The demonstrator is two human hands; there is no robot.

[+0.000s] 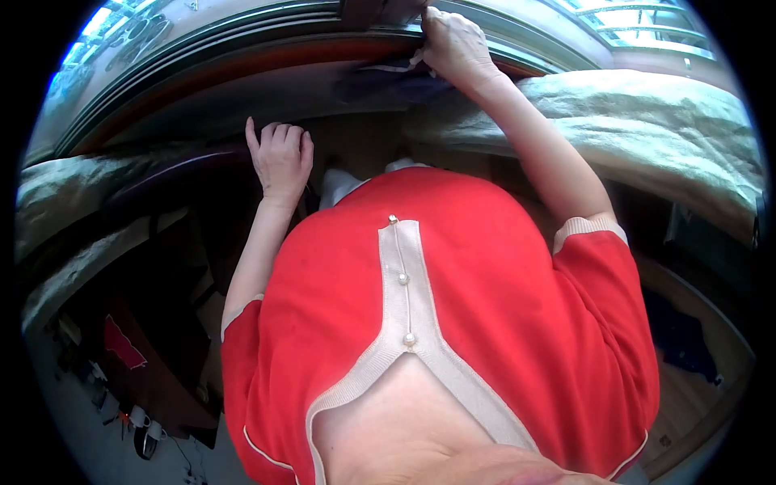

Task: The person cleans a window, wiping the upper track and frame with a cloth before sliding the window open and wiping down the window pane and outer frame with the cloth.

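Observation:
My right hand (457, 48) is up at the window frame, its fingers closed. Beneath it hangs a dark blue cloth (388, 85) with a white strip (416, 61) running up to my fingers; the cloth is partly blurred. The upright dark edge of the window sash (380, 12) is right beside my knuckles, and I cannot tell whether they touch it. My left hand (280, 158) is lower and to the left, fingers apart and holding nothing. It hovers before the dark area below the window sill.
The window's track and reddish-brown sill (267, 65) curve across the top. Pale curtain fabric (614, 109) is bunched at the right, with more pale curtain (61, 190) at the left. A dark brown table (153, 380) stands lower left. A dark blue item (683, 335) lies lower right.

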